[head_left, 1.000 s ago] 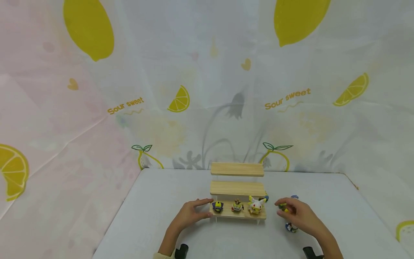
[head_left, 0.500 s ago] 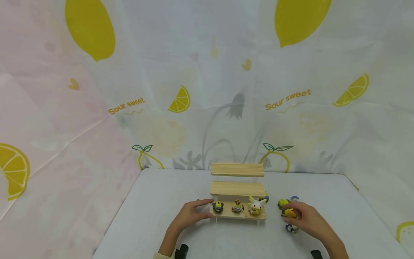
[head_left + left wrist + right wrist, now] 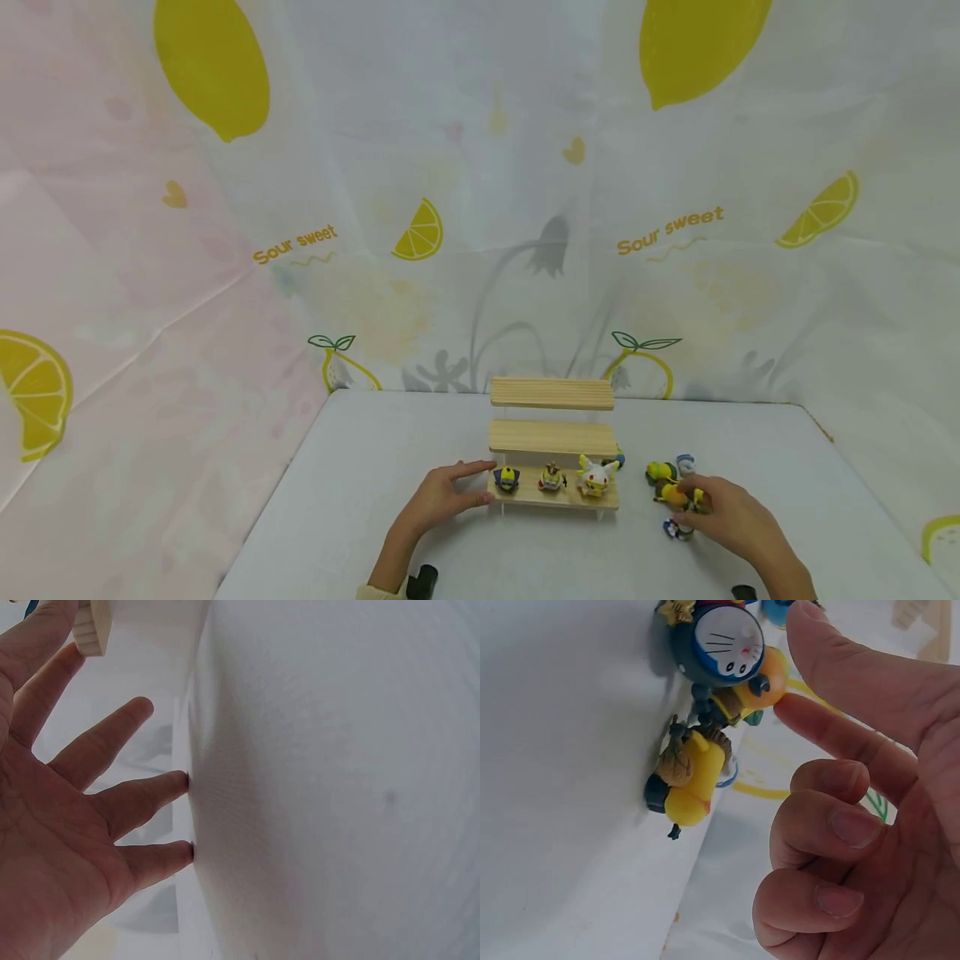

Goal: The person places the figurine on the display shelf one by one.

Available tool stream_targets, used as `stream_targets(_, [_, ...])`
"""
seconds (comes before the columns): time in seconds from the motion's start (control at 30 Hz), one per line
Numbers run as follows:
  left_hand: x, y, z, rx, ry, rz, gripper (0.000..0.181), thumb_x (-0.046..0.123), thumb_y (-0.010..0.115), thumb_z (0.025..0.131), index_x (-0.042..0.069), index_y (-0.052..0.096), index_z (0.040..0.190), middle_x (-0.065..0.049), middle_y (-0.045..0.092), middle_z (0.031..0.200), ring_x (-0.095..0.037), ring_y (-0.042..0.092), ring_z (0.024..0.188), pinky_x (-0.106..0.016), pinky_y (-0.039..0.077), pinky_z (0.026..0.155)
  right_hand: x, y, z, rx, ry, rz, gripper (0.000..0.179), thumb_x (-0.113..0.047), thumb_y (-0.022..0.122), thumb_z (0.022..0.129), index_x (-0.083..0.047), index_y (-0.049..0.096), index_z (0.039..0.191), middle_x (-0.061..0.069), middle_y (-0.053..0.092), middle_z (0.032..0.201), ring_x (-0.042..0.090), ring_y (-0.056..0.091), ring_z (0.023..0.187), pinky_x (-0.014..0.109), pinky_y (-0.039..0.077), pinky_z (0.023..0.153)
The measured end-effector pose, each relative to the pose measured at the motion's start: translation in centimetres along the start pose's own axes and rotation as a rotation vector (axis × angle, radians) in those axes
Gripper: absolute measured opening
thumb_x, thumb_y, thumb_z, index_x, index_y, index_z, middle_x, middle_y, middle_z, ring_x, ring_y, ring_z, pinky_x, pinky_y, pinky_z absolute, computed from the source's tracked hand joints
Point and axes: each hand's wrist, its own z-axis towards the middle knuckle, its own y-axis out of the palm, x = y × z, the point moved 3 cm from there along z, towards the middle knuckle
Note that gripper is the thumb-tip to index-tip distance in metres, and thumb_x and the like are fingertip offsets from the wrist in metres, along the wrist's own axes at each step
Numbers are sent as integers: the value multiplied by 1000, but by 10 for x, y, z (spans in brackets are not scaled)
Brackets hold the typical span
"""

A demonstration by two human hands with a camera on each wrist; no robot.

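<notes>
My left hand (image 3: 448, 498) rests at the left end of a three-step wooden display stand (image 3: 552, 436). In the left wrist view its fingers spread wide, with the index fingertip at the corner of a wooden board (image 3: 93, 628). At the right, my right hand (image 3: 731, 517) reaches over a cluster of small toy figurines (image 3: 661, 472). The right wrist view shows its thumb and index finger apart, the index fingertip at an orange-yellow figurine (image 3: 774, 675), other fingers curled. Nearby are a blue cat figurine (image 3: 731, 646) with a whiskered white face and a yellow figurine (image 3: 694, 776) lying down.
On the lowest step sit a dark-blue-and-yellow figurine (image 3: 506, 478), a brown-topped figurine (image 3: 552, 478) and a white figurine with yellow ears (image 3: 597, 477). A blue-and-yellow figurine (image 3: 618, 456) shows behind the stand. A lemon-printed cloth (image 3: 480, 167) hangs behind the white table (image 3: 390, 433).
My right hand has moved right and slightly toward me over the figurine cluster, uncovering more of the yellow figurines. The left hand has stayed at the stand's left end.
</notes>
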Motion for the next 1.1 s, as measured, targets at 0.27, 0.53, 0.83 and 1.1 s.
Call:
stream_targets(0.27, [0,0,1,-3,2,7,50,45,80,80,27,70,126,9,64,128,-39,43,135,-58,30,112,7,3,2,-19,28,-44,59,-52,81,75,-6,69,111,15,67,108,31,62,93,53,53,74])
stream_targets(0.53, [-2,1,1,-4,9,1,50,44,80,80,29,69,126,12,64,128,-36,44,135,-56,29,113,11,7,3,-34,34,-53,67,-56,76,78,0,69,114,18,67,110,39,63,98,55,53,76])
stream_targets(0.83, [-2,1,0,-4,14,-7,51,44,80,80,25,69,126,11,64,128,-36,44,135,-55,30,113,14,10,2,-30,25,-50,65,-56,74,82,0,69,114,16,68,106,28,63,88,51,54,71])
stream_targets(1.1, [-2,1,1,-5,26,3,52,43,80,80,25,69,127,11,64,127,-34,45,134,-55,30,113,13,11,4,-19,10,-39,62,-53,73,84,1,67,114,17,68,108,35,63,94,54,53,76])
